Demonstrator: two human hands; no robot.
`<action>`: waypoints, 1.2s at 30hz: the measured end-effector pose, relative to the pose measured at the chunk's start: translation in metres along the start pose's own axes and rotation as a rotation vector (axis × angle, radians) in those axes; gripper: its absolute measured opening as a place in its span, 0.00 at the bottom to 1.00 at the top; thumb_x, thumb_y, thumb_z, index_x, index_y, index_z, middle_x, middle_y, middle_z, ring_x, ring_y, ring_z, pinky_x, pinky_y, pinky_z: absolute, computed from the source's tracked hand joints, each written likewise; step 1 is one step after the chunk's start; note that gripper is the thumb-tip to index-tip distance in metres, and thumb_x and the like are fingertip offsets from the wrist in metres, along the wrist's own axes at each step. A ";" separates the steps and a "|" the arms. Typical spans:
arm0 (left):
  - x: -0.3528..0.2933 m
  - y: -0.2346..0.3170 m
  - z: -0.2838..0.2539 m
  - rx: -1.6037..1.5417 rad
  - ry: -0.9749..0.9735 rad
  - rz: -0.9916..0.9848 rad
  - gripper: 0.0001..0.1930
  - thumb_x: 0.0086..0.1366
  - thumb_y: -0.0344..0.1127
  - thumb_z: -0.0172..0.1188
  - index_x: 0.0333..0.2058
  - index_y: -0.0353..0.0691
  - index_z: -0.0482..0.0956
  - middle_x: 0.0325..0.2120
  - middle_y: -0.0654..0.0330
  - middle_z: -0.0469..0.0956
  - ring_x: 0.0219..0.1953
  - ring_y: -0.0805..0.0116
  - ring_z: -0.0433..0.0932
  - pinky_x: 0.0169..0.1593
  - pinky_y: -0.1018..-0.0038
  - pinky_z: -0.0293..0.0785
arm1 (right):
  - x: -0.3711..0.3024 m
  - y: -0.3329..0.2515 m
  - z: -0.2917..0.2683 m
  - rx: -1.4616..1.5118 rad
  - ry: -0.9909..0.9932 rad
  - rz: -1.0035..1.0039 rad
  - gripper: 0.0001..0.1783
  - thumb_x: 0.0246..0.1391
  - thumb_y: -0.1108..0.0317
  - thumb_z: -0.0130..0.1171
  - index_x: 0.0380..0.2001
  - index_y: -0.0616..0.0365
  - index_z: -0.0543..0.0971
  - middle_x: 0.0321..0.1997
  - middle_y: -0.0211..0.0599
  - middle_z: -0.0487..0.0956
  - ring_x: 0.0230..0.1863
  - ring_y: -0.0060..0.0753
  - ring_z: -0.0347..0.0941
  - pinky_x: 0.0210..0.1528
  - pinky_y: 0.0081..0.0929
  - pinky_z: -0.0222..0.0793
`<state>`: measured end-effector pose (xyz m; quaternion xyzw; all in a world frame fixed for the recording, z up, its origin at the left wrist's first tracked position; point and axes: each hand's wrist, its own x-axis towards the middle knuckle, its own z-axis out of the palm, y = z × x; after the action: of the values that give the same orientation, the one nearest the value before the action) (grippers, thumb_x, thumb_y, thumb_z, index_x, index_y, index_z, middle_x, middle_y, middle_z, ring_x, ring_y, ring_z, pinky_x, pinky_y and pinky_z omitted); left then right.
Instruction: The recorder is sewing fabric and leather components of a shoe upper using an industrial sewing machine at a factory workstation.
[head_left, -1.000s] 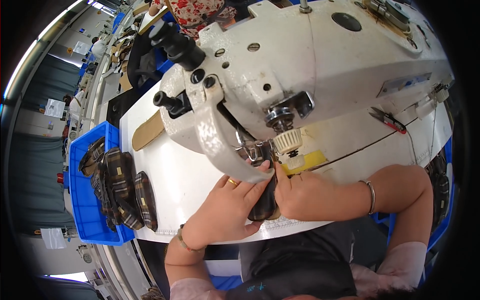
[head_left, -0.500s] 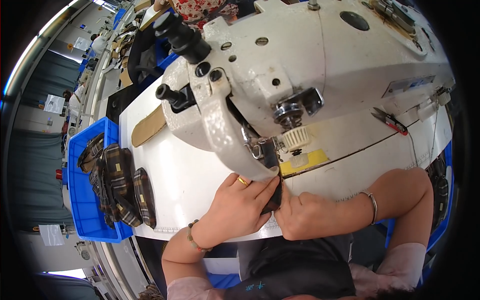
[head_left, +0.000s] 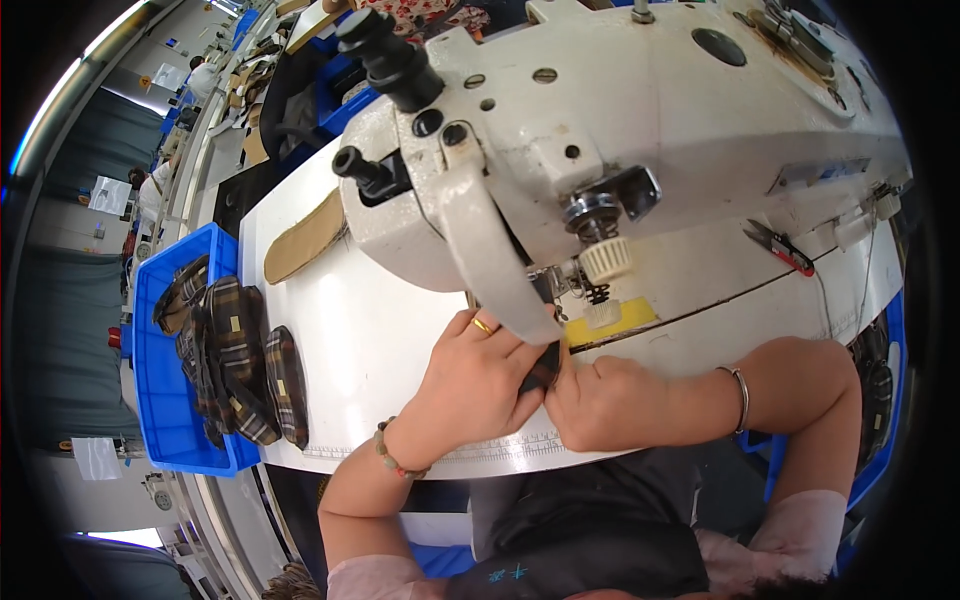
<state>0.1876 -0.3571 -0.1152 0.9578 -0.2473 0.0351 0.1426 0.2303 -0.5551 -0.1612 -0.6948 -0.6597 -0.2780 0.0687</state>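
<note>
A dark plaid fabric piece (head_left: 542, 372) lies under the presser area of a white sewing machine (head_left: 640, 130). My left hand (head_left: 480, 378), with a ring on one finger, presses on the fabric from the left, its fingers close to the machine's curved white lever (head_left: 495, 262). On the fabric's right edge, my right hand (head_left: 608, 402) is closed, with thumb and fingers pinched at the cloth. The lever and my fingers cover part of the fabric, and the needle point is hidden.
Left of the machine stands a blue bin (head_left: 160, 400) with several plaid fabric pieces (head_left: 238, 335); another plaid piece (head_left: 287, 385) lies beside it. A tan sole-shaped piece (head_left: 305, 242) rests on the white table (head_left: 385, 330). Red-handled thread snips (head_left: 780, 248) lie at right.
Both hands have shifted slightly away from me along with the fabric, and less of it shows between them. The view has also moved a little, so the machine appears farther right.
</note>
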 end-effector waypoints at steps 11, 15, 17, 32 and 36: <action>0.003 -0.016 0.003 -0.022 0.056 0.007 0.24 0.46 0.34 0.66 0.46 0.37 0.82 0.49 0.57 0.81 0.50 0.55 0.78 0.47 0.63 0.74 | 0.001 0.015 -0.001 0.114 -0.171 0.042 0.09 0.40 0.66 0.59 0.21 0.62 0.77 0.27 0.50 0.81 0.17 0.25 0.71 0.17 0.22 0.61; -0.007 -0.012 0.002 -0.074 0.051 0.046 0.25 0.46 0.33 0.70 0.47 0.39 0.82 0.45 0.58 0.82 0.46 0.57 0.80 0.45 0.66 0.76 | -0.001 0.012 0.002 0.035 -0.004 0.013 0.12 0.36 0.69 0.60 0.22 0.70 0.81 0.29 0.65 0.82 0.15 0.26 0.72 0.15 0.20 0.64; -0.007 -0.011 0.002 -0.052 0.057 0.055 0.25 0.46 0.33 0.70 0.47 0.39 0.82 0.44 0.58 0.83 0.45 0.58 0.81 0.44 0.67 0.77 | 0.000 0.007 -0.003 0.040 -0.019 -0.008 0.13 0.39 0.69 0.59 0.24 0.72 0.82 0.31 0.66 0.83 0.15 0.24 0.72 0.14 0.19 0.64; -0.003 -0.009 0.016 0.045 0.126 0.142 0.23 0.47 0.34 0.69 0.45 0.41 0.82 0.39 0.61 0.82 0.46 0.61 0.78 0.46 0.65 0.74 | -0.002 -0.002 -0.006 0.094 -0.020 0.022 0.18 0.33 0.67 0.57 0.24 0.76 0.81 0.30 0.68 0.82 0.13 0.24 0.69 0.14 0.21 0.64; -0.002 -0.008 0.017 0.036 0.139 0.146 0.23 0.47 0.34 0.69 0.45 0.41 0.82 0.37 0.62 0.81 0.45 0.62 0.78 0.46 0.65 0.73 | -0.002 -0.003 -0.007 0.099 -0.025 0.026 0.19 0.33 0.67 0.57 0.24 0.76 0.81 0.29 0.68 0.82 0.13 0.24 0.69 0.14 0.21 0.64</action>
<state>0.1895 -0.3547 -0.1335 0.9348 -0.3054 0.1161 0.1393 0.2256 -0.5593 -0.1573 -0.7023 -0.6645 -0.2355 0.0985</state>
